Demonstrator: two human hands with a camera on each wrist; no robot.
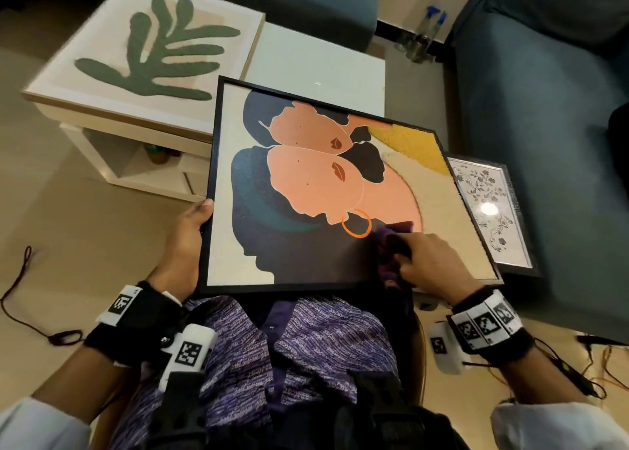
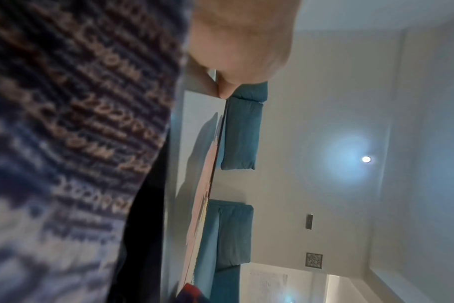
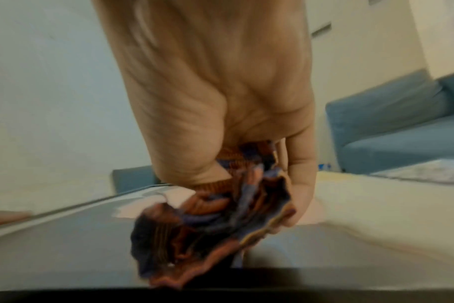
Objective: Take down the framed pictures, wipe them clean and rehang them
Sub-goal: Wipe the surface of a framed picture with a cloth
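A black-framed picture of two faces (image 1: 306, 184) rests tilted on my lap. My left hand (image 1: 190, 225) grips its left edge, thumb on the front of the frame. In the left wrist view the picture (image 2: 194, 184) shows edge-on below my left hand (image 2: 236, 49). My right hand (image 1: 432, 262) holds a bunched purple cloth (image 1: 391, 242) against the glass near the lower right. The right wrist view shows my right hand (image 3: 220, 102) with its fingers curled round the cloth (image 3: 208, 225), which touches the glass.
A leaf picture in a light frame (image 1: 146, 48) lies on the white coffee table (image 1: 316, 65). A small floral picture (image 1: 490, 208) lies on the blue sofa (image 1: 544, 109) to my right. Spray bottles (image 1: 425, 34) stand on the floor. Cables (image 1: 30, 313) trail beside me.
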